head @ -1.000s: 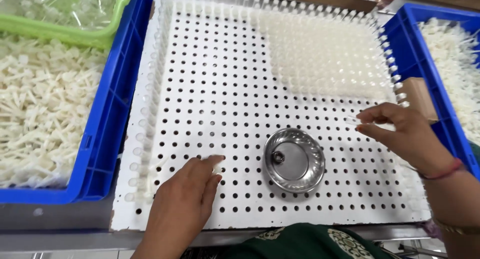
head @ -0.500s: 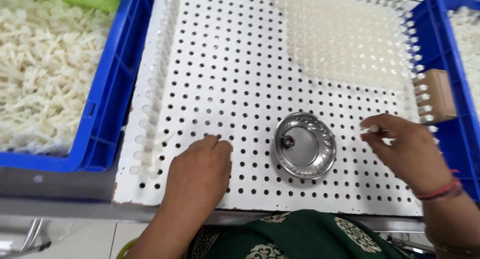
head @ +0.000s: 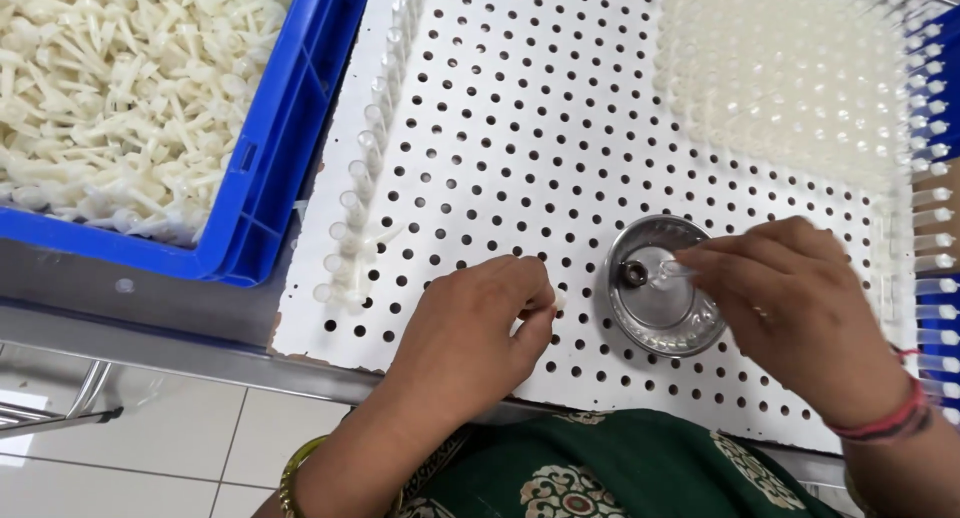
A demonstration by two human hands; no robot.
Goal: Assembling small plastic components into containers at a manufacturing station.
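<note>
The board (head: 560,108) under my hands is matt white plastic, smooth, drilled with round holes, its near corner chipped and rough. The bowl (head: 660,288) is polished metal, glossy and mirror-bright. The tube (head: 675,271) in my right hand (head: 800,313) looks like clear, shiny plastic; so do the tubes (head: 790,78) standing in the board, slightly milky. The crate (head: 270,168) is smooth blue plastic with a soft sheen, filled with dull off-white plastic parts (head: 110,88). The table (head: 110,303) is brushed grey metal. My dress (head: 600,478) is green printed cloth.
</note>
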